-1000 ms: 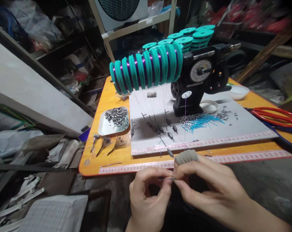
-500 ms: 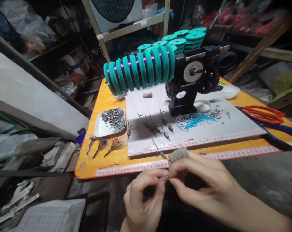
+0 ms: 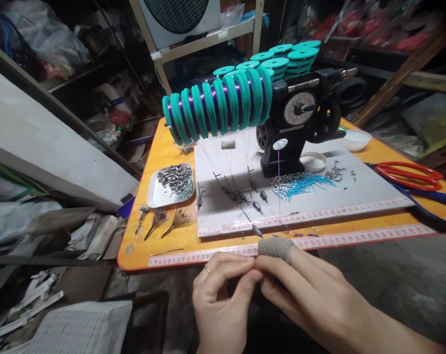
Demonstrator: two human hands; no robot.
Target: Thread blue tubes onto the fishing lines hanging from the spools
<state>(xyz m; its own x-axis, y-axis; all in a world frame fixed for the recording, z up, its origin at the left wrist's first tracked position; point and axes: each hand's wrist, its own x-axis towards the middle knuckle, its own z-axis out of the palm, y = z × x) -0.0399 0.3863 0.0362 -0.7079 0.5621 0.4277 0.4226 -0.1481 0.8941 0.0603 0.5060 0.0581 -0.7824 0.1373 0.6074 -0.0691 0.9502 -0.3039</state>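
Observation:
At the table's near edge, my left hand (image 3: pixel 223 297) and my right hand (image 3: pixel 311 287) meet fingertip to fingertip. Both are closed in a pinch; whatever sits between the fingertips is hidden. A grey wrap covers a finger of the right hand, and a ring is on the left. Just beyond them a dark sinker (image 3: pixel 257 231) on a thin line lies over the board's front edge. More sinkers (image 3: pixel 257 207) hang on lines from green spools (image 3: pixel 219 105) of purple line. A purple thread (image 3: pixel 279 189) runs down from the black winding machine (image 3: pixel 282 160) toward my right hand.
On the orange table (image 3: pixel 134 250) stands a white tray (image 3: pixel 154 200) of sinkers at left. Blue strips (image 3: pixel 307 187) and small metal parts lie on the white board (image 3: pixel 341 196). Red-handled scissors (image 3: pixel 410 172) and a blue-handled tool (image 3: pixel 431 211) rest at right. A printed measuring tape (image 3: pixel 208 256) lines the front edge.
The small metal piece that showed between my fingertips is now covered by them. My right fingers have closed in and turned down against the left. The view has shifted slightly.

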